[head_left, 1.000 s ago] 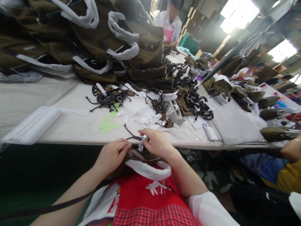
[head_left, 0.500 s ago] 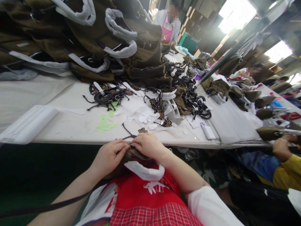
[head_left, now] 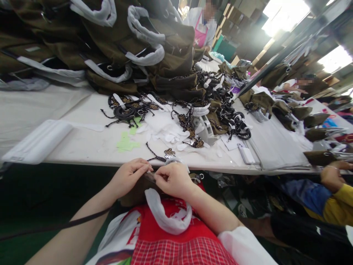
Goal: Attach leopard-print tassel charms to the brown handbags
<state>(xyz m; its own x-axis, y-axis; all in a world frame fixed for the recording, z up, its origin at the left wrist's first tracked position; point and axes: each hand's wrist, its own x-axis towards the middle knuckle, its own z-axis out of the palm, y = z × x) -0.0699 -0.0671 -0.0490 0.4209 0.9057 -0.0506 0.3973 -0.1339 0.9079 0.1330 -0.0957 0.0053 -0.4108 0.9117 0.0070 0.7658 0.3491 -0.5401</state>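
Observation:
A brown bag (head_left: 129,195) with a white-wrapped handle (head_left: 165,221) rests against my red apron below the table edge. At its top, my left hand (head_left: 132,175) has thumb and fingers pressed together at a small metal part. Close on its right, my right hand (head_left: 172,178) is curled with fingertips pinched on the bag's upper edge; what exactly they hold is too small to tell. Just beyond the hands, a braided black cord (head_left: 154,154) with a leopard-patterned charm (head_left: 169,151) lies at the table's front edge.
Brown bags (head_left: 171,51) are piled at the back left. White paper pieces (head_left: 162,127), green scraps (head_left: 127,141), coiled straps (head_left: 124,112) and a phone (head_left: 246,154) lie on the table (head_left: 82,147). A white roll (head_left: 38,141) is at left. A co-worker's hand (head_left: 332,176) shows at right.
My right hand has curled and moved slightly right and down, opening a small gap from my left hand. The bag's white handle hangs lower, and the charm shows more fully.

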